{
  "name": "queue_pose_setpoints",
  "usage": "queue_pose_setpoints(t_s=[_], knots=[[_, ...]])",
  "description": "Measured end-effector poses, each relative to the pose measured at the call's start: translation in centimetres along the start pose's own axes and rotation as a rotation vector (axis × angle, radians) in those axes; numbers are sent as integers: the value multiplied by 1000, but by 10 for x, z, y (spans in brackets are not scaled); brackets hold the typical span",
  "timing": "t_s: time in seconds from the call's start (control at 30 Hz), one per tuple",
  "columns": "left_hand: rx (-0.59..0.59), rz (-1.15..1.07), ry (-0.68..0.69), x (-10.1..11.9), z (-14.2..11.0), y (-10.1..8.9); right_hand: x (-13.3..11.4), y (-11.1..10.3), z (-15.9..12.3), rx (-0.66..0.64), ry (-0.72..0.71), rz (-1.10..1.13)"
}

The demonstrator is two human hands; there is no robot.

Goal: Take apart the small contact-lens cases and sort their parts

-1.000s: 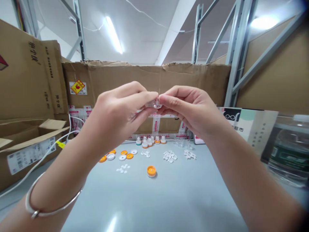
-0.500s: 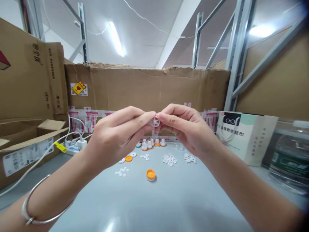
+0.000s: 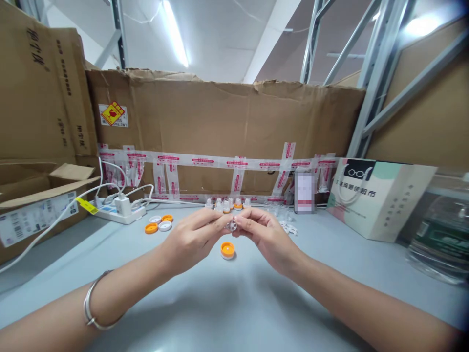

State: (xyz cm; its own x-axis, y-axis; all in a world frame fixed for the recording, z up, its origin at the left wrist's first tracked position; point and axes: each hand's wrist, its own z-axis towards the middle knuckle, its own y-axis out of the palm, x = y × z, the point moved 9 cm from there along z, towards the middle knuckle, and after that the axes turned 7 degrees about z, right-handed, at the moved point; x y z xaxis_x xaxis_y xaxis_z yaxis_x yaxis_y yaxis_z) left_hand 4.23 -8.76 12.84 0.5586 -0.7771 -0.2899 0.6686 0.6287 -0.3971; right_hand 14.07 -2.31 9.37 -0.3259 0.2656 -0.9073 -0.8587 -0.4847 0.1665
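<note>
Between the fingertips of both hands is a small whitish plastic part point(image 3: 233, 225) with spoke-like openings, partly covered by the fingers. My left hand point(image 3: 198, 235) pinches it from the left, and my right hand point(image 3: 269, 237) from the right with thumb and fingers. Just below them, an orange cap with a white lower rim point(image 3: 227, 250) rests on the grey table point(image 3: 205, 303). Behind the hands stand several clear-topped caps with orange bases point(image 3: 238, 203). To the right lie small white plastic pieces point(image 3: 289, 228), partly hidden by my right hand.
Orange and white rings point(image 3: 151, 228) lie at left, near a power strip point(image 3: 124, 215) with cables. A large cardboard box point(image 3: 220, 117) closes off the back. A phone-like upright thing point(image 3: 305, 191), a paper bag point(image 3: 377, 200) and a water jug point(image 3: 439, 239) stand at right.
Both hands have come down and away from me, still pinching the small plastic part. The view has shifted, so more of the taped box and the upright phone-like thing show.
</note>
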Motion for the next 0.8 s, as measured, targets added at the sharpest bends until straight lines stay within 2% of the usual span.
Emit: queue_pose_setpoints(t_s=[0.33, 0.8], knots=[[63, -38, 6, 4, -14, -6, 9, 6, -12, 56, -25, 9], [121, 20, 71, 10, -15, -15, 11, 13, -18, 23, 0, 104]])
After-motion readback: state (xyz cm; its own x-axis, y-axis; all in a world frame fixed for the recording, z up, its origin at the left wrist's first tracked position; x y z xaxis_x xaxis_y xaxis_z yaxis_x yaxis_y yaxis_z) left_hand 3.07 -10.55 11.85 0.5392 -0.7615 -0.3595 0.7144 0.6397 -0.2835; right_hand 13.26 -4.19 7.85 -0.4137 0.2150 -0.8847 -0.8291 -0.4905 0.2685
